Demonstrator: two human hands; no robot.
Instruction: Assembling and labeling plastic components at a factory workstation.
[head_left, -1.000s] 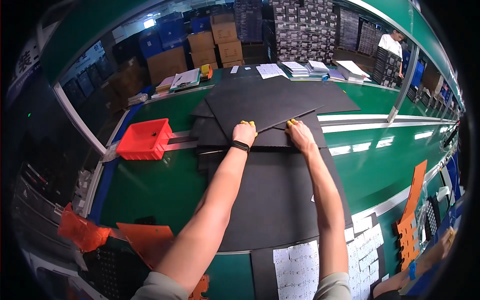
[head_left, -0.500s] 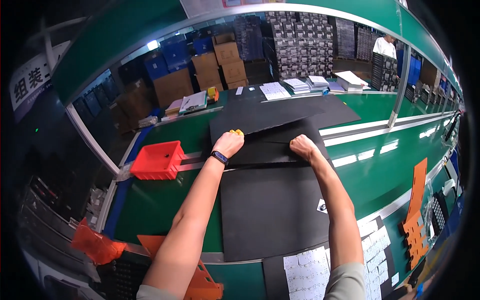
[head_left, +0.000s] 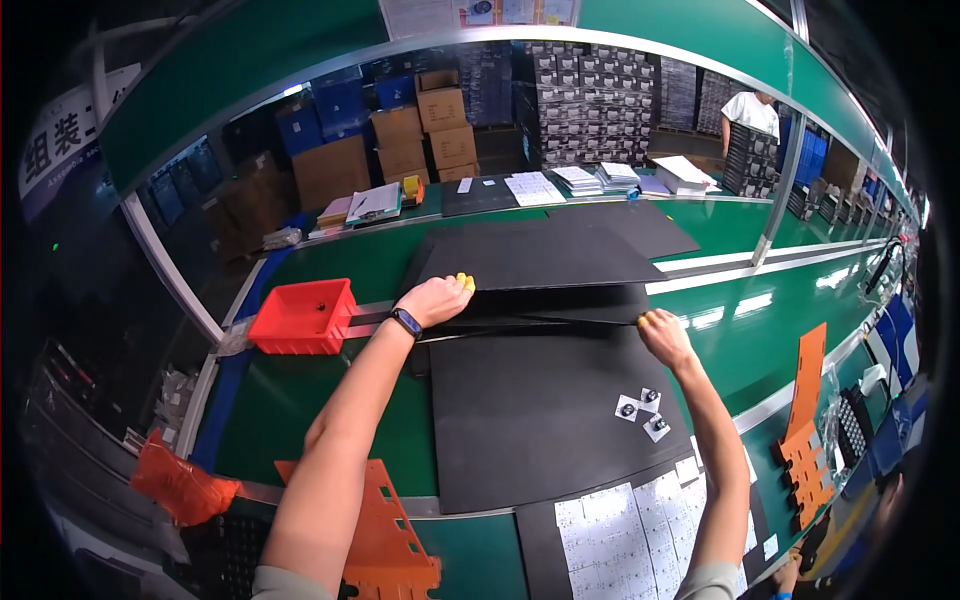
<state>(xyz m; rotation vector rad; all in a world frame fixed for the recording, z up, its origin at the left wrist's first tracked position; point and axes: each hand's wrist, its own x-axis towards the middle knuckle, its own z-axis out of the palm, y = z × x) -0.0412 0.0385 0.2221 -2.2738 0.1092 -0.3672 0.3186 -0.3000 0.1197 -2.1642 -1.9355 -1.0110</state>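
Observation:
A stack of stiff black sheets lies across the bench in front of me. My left hand [head_left: 437, 300], with yellow covers on its fingertips, is closed at the near left corner of the raised upper black sheet [head_left: 540, 255]. Below a dark gap, the near edge of a lower black sheet [head_left: 560, 322] shows. My right hand [head_left: 668, 338] pinches that sheet's right end, a yellow cover showing on a fingertip. Closer to me lies a flat black mat [head_left: 530, 420]. On its right side sit three small black round parts [head_left: 652, 397] on white squares.
A red bin [head_left: 300, 315] stands left on the green bench. White printed sheets [head_left: 610, 540] lie near me on the right, with orange slotted panels [head_left: 805, 460] beyond them and others [head_left: 385, 540] at lower left. Papers [head_left: 375, 203] line the back edge. A person [head_left: 750, 118] stands far right.
My right hand has moved right and slightly toward me, to the lower sheet's end. My left hand has shifted a little left. The upper sheet's right side has come nearer, and the view has tilted.

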